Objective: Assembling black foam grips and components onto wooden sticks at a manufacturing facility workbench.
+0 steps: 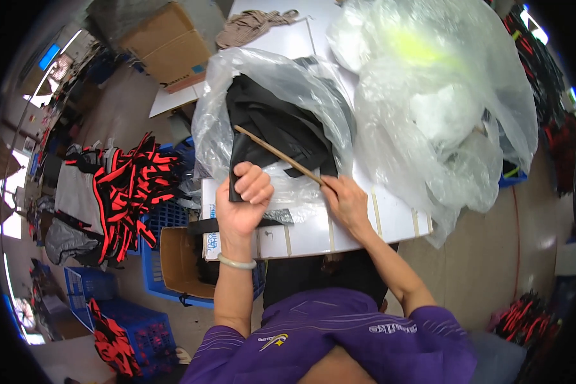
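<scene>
1. My left hand (242, 195) is curled into a fist around a black strip (237, 168), which stands nearly upright out of my grip at the near edge of the black pile.
2. My right hand (347, 201) pinches the near end of a thin wooden stick (278, 154); the fingers are closed on it and the palm rests on the white board (390, 221).
3. The stick slants up and to the left from my right fingers, and its far tip lies across the fabric (272, 118) just above my left hand (whether the tip goes into the strip, I cannot tell).
4. That fabric is a heap of black pieces lying in an open clear bag (249, 73) on the board.
5. A bigger heap of crumpled clear plastic (438, 96) sits to the right of it, touching the bag.
6. A pale bangle (236, 262) circles my left wrist.
7. Below the board's left edge stands an open carton (176, 262) in a blue crate (150, 224).
8. Further left, a stack of red-and-black pieces (131, 192) lies well apart from my hands.
</scene>
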A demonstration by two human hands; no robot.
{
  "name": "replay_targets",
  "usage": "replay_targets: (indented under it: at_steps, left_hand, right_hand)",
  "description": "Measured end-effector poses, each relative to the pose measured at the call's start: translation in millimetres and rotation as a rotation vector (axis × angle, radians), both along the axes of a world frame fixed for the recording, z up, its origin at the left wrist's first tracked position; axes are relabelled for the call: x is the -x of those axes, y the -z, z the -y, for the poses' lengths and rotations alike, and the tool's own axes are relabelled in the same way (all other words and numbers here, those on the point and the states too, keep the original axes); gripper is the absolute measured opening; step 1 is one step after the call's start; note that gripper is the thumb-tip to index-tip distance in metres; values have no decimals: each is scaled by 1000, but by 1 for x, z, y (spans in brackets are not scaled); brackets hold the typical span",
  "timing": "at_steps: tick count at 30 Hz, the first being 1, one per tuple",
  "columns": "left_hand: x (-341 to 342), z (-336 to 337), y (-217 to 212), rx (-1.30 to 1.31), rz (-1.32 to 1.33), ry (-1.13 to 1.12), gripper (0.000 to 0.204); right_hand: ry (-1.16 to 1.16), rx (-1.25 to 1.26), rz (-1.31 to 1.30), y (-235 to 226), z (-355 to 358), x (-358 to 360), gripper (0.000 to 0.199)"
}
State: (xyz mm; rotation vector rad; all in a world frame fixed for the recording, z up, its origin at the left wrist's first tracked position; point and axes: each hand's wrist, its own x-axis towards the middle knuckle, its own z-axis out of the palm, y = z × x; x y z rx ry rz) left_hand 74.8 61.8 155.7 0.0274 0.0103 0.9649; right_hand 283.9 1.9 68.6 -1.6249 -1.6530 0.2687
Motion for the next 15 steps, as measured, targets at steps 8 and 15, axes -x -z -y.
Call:
replay_targets:
  at_steps: [8,15]
  left_hand:
    - [-48,53,8,100,138,333,16]
    - [-53,66,8,-187,-835,241,49]
  right_hand:
    - [-595,301,-1065,-79,-38,-1,22]
    - [-458,233,-1156,-55,-21,-10,14]
